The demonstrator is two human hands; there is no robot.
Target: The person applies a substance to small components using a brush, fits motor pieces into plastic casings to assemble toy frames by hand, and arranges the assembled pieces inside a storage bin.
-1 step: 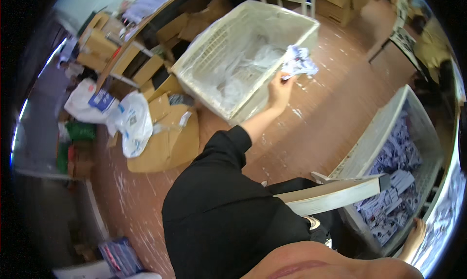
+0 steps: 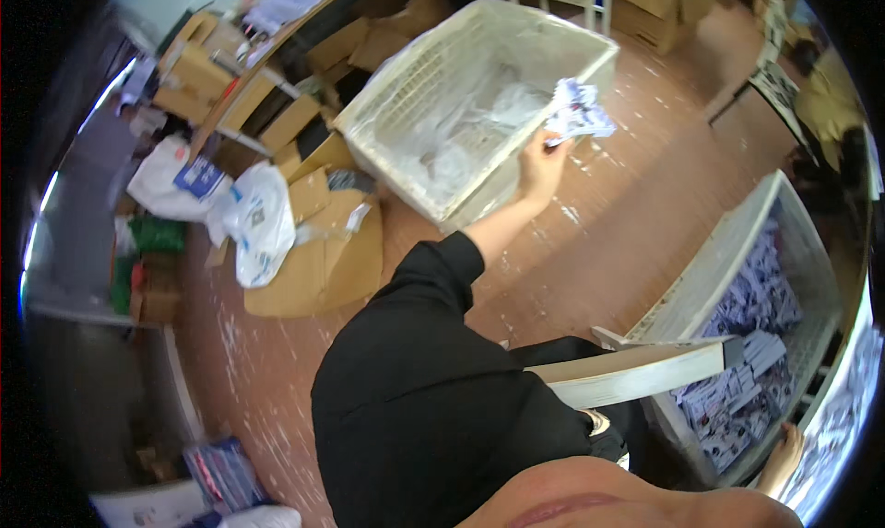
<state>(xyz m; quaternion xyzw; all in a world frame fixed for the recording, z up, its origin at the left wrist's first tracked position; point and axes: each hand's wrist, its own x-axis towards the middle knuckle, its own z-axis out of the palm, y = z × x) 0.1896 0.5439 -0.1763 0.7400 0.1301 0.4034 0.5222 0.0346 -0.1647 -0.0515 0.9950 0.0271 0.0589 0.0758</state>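
a reddish-brown floor point(image 2: 636, 224), flecked with white marks, carries everything. on it stand a white plastic crate point(image 2: 406, 104) with clear wrappings inside, flattened brown cardboard point(image 2: 323, 270) under white plastic bags point(image 2: 258, 219), stacked cardboard boxes point(image 2: 198, 76) at the left, and a white bin point(image 2: 728, 252) of printed packets.
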